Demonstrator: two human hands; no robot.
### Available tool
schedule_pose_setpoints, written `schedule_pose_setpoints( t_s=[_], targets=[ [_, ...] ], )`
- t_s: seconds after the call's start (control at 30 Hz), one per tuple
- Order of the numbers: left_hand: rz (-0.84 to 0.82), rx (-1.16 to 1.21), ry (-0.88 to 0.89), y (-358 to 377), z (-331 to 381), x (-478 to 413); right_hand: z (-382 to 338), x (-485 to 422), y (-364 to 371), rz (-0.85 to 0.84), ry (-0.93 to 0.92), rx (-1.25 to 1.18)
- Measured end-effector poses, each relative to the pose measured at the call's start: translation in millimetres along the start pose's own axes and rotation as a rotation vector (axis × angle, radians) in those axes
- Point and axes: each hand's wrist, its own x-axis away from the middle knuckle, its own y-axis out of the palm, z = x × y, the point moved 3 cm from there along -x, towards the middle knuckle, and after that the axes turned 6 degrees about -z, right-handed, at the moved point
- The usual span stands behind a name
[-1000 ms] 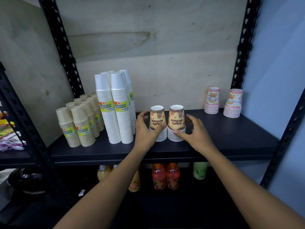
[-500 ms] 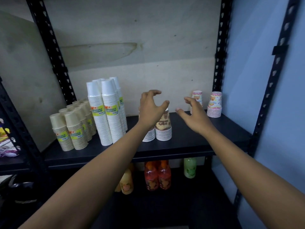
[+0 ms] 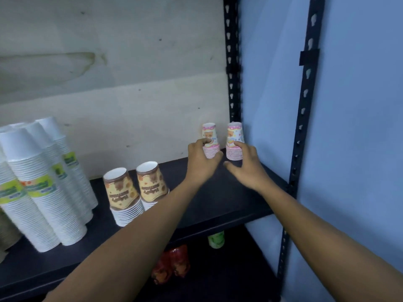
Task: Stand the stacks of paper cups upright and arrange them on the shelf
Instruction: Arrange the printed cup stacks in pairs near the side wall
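Stacks, 2 pink, upright at shelf (image 3: 229, 199) back-right: left hand (image 3: 201, 162) wraps left stack (image 3: 210, 136), right hand (image 3: 246, 168) splayed, fingertip touching right stack (image 3: 235, 136).

Head-worn view, looking forward and down, near the shelf (image 3: 229, 201)

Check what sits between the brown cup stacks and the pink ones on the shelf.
Head view: only bare shelf between the brown stacks and pink stacks; the left hand reaches across it, gripping the left pink stack.
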Motion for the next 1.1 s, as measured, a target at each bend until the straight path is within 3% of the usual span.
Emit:
schedule_pose_setpoints(
  t_s=[0.23,0.5,1.1],
  targets=[
    [0.009,0.072,-0.256,49,-54,-61,34,-58,8,0.143,0.037,-0.050],
    [0.193,0.153,-0.264,64,-70,-103,56,-98,15,0.196,0.068,-0.059],
    [0.186,0.181,-0.234,45,-69,-93,52,-100,9,0.285,0.072,-0.107]
  ],
)
